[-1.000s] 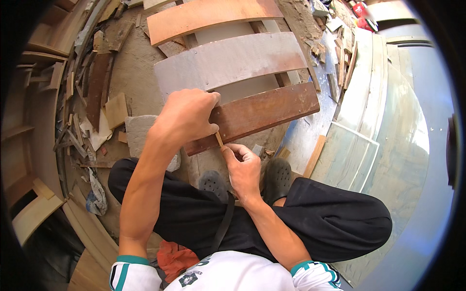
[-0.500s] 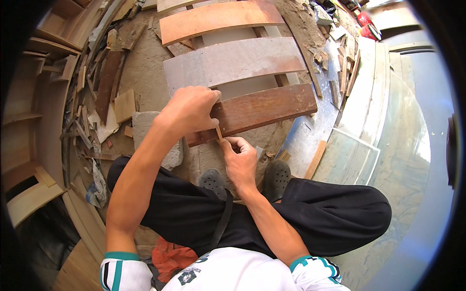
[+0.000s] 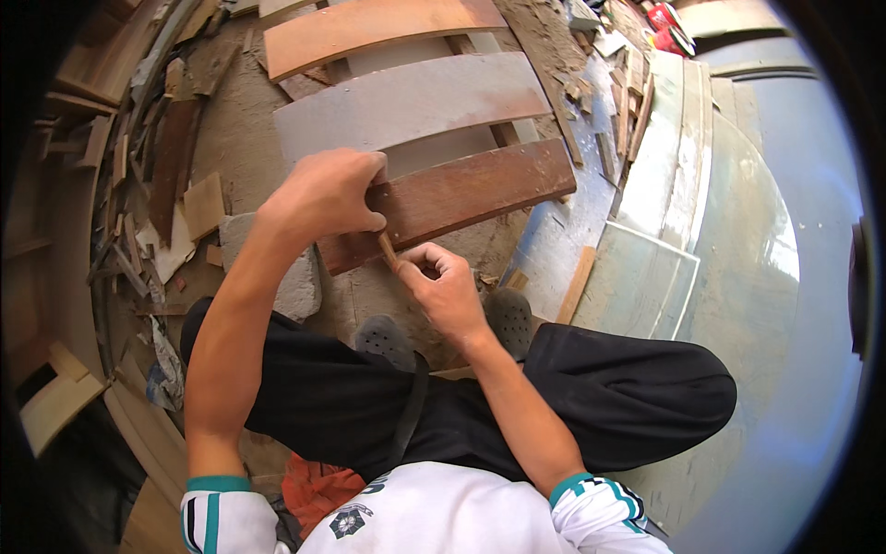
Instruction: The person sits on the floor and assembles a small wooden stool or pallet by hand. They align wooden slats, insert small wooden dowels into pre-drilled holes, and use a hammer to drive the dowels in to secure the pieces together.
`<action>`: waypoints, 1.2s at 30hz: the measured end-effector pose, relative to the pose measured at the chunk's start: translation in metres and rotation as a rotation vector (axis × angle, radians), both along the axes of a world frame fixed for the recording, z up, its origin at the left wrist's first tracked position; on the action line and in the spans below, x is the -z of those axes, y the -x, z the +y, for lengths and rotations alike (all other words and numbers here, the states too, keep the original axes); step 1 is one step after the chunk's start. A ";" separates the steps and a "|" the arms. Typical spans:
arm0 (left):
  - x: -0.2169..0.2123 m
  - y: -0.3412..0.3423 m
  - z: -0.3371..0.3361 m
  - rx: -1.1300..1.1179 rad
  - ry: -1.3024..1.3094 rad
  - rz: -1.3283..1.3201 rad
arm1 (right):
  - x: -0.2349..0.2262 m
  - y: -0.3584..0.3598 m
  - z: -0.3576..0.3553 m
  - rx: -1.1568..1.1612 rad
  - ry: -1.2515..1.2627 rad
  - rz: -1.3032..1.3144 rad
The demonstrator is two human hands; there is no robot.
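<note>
Closest to me, a reddish-brown wooden slat (image 3: 480, 189) lies crosswise. My left hand (image 3: 323, 194) grips it near its left end, fingers curled over the far edge and thumb on the top face. Between thumb and fingertips, my right hand (image 3: 448, 291) pinches a thin tan strip (image 3: 386, 245), whose kind I cannot make out. The strip slants across the slat's near edge, its upper end by my left thumb. Beyond lie a greyish curved board (image 3: 415, 106) and an orange-brown curved board (image 3: 378, 37).
A grey stone block (image 3: 277, 272) stands left of the slat. Scrap wood (image 3: 175, 166) litters the ground at left. Glass sheets (image 3: 729, 212) lie at right, with a wood strip (image 3: 577, 284) beside them. Red cans (image 3: 669, 32) stand at far right. My shoes (image 3: 383, 342) are below the slat.
The whole scene has shifted slightly left and up in the view. The tan strip now slants more between my hands. Both hands keep their grips.
</note>
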State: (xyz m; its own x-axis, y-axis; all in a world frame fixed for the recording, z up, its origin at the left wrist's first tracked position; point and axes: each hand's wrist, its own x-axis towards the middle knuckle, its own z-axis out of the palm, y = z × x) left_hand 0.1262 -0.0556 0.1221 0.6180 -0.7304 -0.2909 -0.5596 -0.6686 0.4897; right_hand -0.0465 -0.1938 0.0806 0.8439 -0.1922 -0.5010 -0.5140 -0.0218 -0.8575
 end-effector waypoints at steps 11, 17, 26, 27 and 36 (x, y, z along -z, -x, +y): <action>-0.007 0.001 0.000 -0.018 -0.015 0.040 | 0.135 0.015 -0.196 -0.494 0.782 0.358; 0.000 -0.005 -0.003 0.005 0.011 0.057 | 0.197 0.065 -0.285 -0.175 1.027 0.735; -0.002 -0.008 0.003 -0.046 -0.072 0.137 | 0.183 0.035 -0.255 -0.058 1.083 0.833; -0.003 -0.007 0.002 -0.032 -0.078 0.131 | 0.186 0.030 -0.251 -0.019 1.080 0.746; -0.012 -0.010 -0.005 0.026 -0.167 0.119 | 0.250 0.010 -0.255 0.120 1.012 0.609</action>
State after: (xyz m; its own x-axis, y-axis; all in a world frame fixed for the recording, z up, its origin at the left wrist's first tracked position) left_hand 0.1366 -0.0605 0.1342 0.5535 -0.6814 -0.4789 -0.5231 -0.7319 0.4367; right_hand -0.0569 -0.4488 -0.1691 0.4685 -0.7932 -0.3890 -0.8764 -0.4728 -0.0915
